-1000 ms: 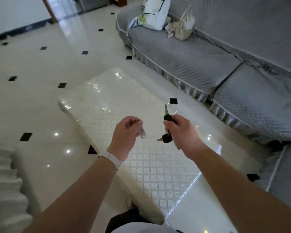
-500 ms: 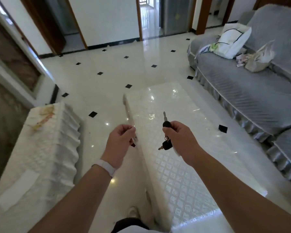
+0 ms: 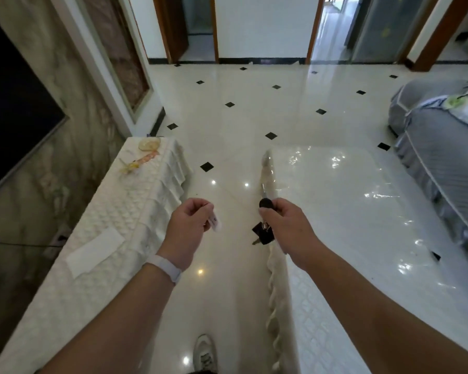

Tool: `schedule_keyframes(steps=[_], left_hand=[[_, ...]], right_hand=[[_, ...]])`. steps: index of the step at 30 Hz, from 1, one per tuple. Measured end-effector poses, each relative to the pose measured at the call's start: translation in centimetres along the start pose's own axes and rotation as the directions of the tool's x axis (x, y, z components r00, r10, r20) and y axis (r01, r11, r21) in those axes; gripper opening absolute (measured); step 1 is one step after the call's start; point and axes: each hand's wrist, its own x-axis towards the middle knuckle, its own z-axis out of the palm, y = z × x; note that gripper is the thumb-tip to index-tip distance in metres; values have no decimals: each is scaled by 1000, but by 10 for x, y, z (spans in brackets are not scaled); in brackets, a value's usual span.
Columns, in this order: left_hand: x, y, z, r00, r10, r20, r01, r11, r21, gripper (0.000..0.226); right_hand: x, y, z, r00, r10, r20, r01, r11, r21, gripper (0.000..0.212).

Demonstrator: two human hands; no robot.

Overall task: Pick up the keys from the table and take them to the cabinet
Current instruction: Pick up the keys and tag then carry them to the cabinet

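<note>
My right hand (image 3: 287,225) is closed on a bunch of black-headed keys (image 3: 264,233); one key blade points up past the thumb, the others dangle below the fist. My left hand (image 3: 187,225) pinches a small white tag (image 3: 215,222) between thumb and fingers. Both hands hover over the floor gap between the table (image 3: 362,211), covered in white quilted cloth under clear plastic, on the right, and the low cabinet (image 3: 114,217), draped in white quilted cloth, on the left.
On the cabinet lie a white paper strip (image 3: 95,251), an orange ornament (image 3: 139,161) and a small dish (image 3: 149,144). A dark TV screen (image 3: 14,117) hangs on the left wall. A grey sofa (image 3: 443,147) stands at right. My shoe (image 3: 205,352) is on the glossy tiled floor.
The view has swung left from the table and sofa toward the cabinet. Both hands keep their grips and now hang over the floor gap instead of over the table.
</note>
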Motion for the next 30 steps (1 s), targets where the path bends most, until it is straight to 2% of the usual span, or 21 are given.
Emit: schedule_keyframes(steps=[6, 9, 13, 20, 26, 30], left_hand=[[80, -1, -78, 997, -48, -64, 46, 998, -33, 10], [117, 2, -110, 996, -63, -67, 61, 997, -44, 14], [155, 12, -134, 997, -52, -60, 48, 997, -56, 8], [206, 21, -142, 998, -46, -41, 45, 998, -41, 6], [252, 28, -128, 997, -42, -58, 43, 999, 4, 10], [299, 35, -111, 992, -37, -121, 41, 999, 33, 9]], right_hand=[[67, -24, 90, 999, 22, 24, -21, 999, -47, 13], [96, -36, 122, 999, 25, 37, -22, 996, -84, 12], [126, -54, 151, 999, 6, 45, -2, 996, -93, 18], [175, -78, 164, 998, -40, 38, 44, 993, -112, 17], [234, -75, 161, 998, -11, 63, 17, 995, -94, 17], [294, -79, 157, 994, -32, 103, 42, 994, -101, 17]])
